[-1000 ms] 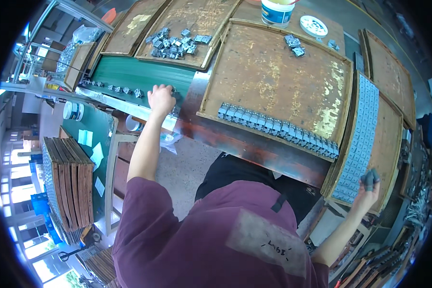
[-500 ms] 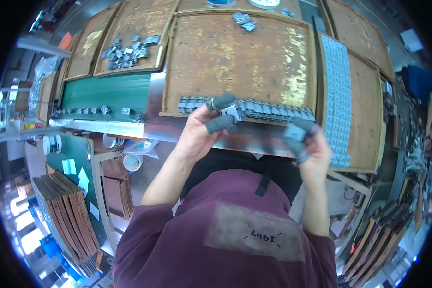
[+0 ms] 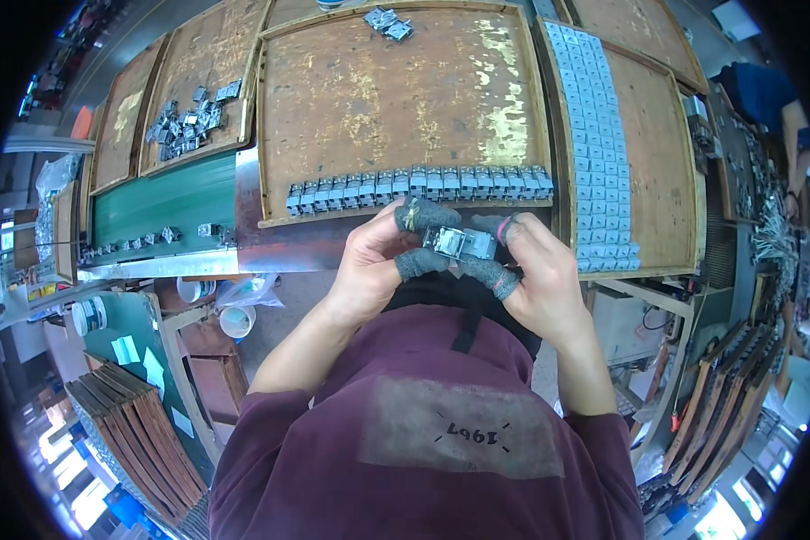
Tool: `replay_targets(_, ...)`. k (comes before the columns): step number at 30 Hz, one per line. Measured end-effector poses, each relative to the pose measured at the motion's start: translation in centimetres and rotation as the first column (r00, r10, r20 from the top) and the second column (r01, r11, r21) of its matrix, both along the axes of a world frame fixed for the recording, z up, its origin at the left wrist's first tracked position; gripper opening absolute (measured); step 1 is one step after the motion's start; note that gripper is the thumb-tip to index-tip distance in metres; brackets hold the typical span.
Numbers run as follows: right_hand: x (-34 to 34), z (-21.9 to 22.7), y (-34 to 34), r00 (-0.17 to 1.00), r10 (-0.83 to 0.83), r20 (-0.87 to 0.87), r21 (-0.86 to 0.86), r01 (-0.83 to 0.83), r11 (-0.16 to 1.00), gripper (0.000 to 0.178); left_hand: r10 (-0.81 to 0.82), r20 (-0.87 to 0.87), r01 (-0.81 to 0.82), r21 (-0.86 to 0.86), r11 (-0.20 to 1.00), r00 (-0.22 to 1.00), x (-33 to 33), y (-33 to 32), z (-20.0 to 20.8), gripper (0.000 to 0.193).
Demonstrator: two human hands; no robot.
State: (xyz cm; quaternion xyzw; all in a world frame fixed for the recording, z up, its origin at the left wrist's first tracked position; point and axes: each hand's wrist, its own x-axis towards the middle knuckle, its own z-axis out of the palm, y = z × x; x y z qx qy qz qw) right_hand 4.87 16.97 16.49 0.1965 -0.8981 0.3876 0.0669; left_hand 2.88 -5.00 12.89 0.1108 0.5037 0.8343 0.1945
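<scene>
My left hand (image 3: pixel 369 261) pinches a small metal-and-dark block-shaped component (image 3: pixel 444 241) between thumb and finger. From the other side my right hand (image 3: pixel 544 274) grips a pale blue-grey boxy piece (image 3: pixel 481 245). The two pieces meet end to end in front of my body; whether they are joined, I cannot tell. Dark grey finger covers sit on the thumbs and fingers of both hands. Just beyond the hands, a row of similar blue-grey components (image 3: pixel 423 185) stands along the near edge of a wooden tray (image 3: pixel 360 108).
To the right, another wooden tray (image 3: pixel 661 171) holds columns of pale blue-grey pieces (image 3: pixel 594 144). Loose components (image 3: pixel 189 121) lie heaped in a tray at the left. Small parts rest on a green belt (image 3: pixel 180 193). Another person's arm (image 3: pixel 794 135) shows at the far right.
My right hand has moved left with its pale piece, up against the component in my left hand. The whole view has shifted, with the trays now farther left.
</scene>
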Motion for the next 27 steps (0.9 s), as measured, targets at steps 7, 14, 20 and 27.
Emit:
replay_targets(7,-0.1,0.3,0.3,0.999,-0.046,0.001,0.014,0.046,0.999,0.03,0.009,0.002,-0.009,0.001,1.0,1.0,-0.2,0.3,-0.7,0.036)
replay_targets(14,-0.3,0.4,0.2,0.999,-0.052,-0.003,0.046,0.052,0.998,0.026,0.0,0.008,0.0,-0.022,1.0,1.0,0.2,1.1,-0.2,0.036)
replay_targets(20,-0.8,0.5,0.9,0.999,0.037,0.038,0.089,-0.04,0.995,0.026,-0.025,0.2,0.041,-0.074,0.996,0.979,-0.1,1.6,-1.1,0.038)
replay_targets(27,-1.2,-0.3,0.7,0.999,-0.032,0.013,-0.003,0.032,0.999,0.028,-0.02,0.171,0.028,-0.048,0.998,0.985,-0.5,1.7,-1.2,0.039)
